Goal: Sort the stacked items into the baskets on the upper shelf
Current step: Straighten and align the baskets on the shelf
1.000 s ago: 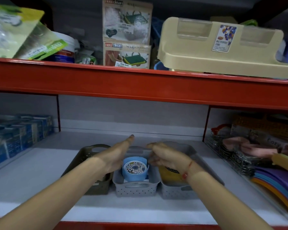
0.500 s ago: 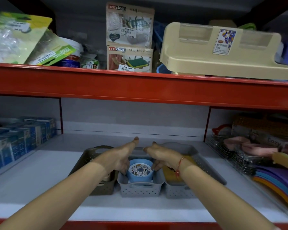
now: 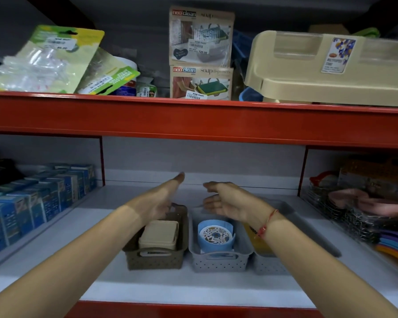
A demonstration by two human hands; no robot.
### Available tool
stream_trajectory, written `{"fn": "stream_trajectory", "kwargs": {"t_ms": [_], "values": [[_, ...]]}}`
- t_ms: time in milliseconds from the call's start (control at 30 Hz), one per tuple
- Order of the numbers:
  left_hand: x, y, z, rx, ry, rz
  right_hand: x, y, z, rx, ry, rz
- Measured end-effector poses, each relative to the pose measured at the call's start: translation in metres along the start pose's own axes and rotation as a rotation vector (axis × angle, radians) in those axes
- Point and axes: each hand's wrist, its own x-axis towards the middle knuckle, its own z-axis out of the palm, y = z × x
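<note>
Head view: left hand (image 3: 157,200), right hand (image 3: 225,203) both open, empty, above baskets. Beige box (image 3: 159,235) in brown basket (image 3: 155,260), 9 o'clock of blue tub (image 3: 216,235) in grey basket (image 3: 220,262). Advice: lift hands straight up, clear rims.

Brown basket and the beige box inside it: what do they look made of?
The brown basket looks like moulded matte plastic, going by its regular woven-style perforations. The beige box seems smooth matte plastic too, with rounded corners, though that is less certain.
</note>
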Motion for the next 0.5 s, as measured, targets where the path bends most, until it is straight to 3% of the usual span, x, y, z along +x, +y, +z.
{"fn": "stream_trajectory", "kwargs": {"t_ms": [167, 267, 500], "values": [[-0.002, -0.018, -0.038, 0.015, 0.015, -0.1, -0.006, 0.007, 0.047, 0.134, -0.145, 0.107], [-0.003, -0.025, -0.05, -0.019, -0.057, -0.177, 0.0, 0.015, 0.067, 0.117, -0.191, 0.206], [0.009, -0.041, -0.07, -0.093, -0.121, -0.257, 0.014, 0.022, 0.092, -0.016, -0.142, 0.275]]}}
